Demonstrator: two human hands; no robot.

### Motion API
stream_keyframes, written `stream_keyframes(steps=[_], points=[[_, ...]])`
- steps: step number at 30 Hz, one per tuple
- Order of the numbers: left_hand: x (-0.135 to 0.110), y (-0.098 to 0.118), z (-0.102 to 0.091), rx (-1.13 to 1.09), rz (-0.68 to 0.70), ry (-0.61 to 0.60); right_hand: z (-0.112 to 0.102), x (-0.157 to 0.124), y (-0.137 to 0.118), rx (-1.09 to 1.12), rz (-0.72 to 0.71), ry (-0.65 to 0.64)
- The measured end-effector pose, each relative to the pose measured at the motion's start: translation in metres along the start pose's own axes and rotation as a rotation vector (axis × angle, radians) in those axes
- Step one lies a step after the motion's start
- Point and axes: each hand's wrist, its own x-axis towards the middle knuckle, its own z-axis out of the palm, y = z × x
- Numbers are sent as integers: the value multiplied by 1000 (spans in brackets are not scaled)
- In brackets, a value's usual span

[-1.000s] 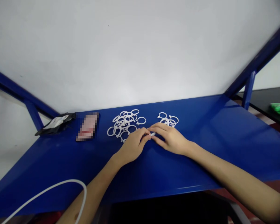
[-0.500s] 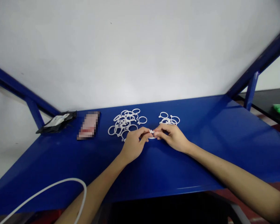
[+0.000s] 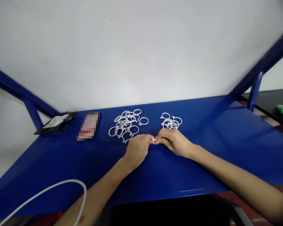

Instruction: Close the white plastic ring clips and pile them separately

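A small white piece [image 3: 154,140], partly hidden, is held in the tightly pinched fingers of the left hand [image 3: 137,149] and right hand [image 3: 175,140], over the glossy blue tabletop [image 3: 167,175], near a larger heap of thin white rings [image 3: 124,123] and a smaller heap of them [image 3: 171,124]

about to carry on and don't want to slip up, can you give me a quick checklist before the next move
1. Left hand on the white piece: ok, fingertips pinch it.
2. Right hand on it too: ok, pinching from the other side.
3. White piece fastened: cannot tell, fingers hide most of it.
4. Larger ring pile apart from smaller ring pile: ok, blue table shows between.
5. White cable out of the left forearm's line in view: not ok, it crosses in front.
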Motion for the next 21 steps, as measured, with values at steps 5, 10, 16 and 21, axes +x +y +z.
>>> stream_keyframes(steps=[5, 10, 16, 21], points=[[9, -3, -1, 41, -44, -12, -5, 3, 6, -161, 15, 65], [21, -17, 2, 422, -101, -78, -21, 4, 29, -522, 150, 190], [21, -26, 3, 491, -58, -176, -32, 3, 44, -779, 222, 233], [19, -10, -3, 212, -43, -145, -21, 4, 19, -556, 60, 185]])
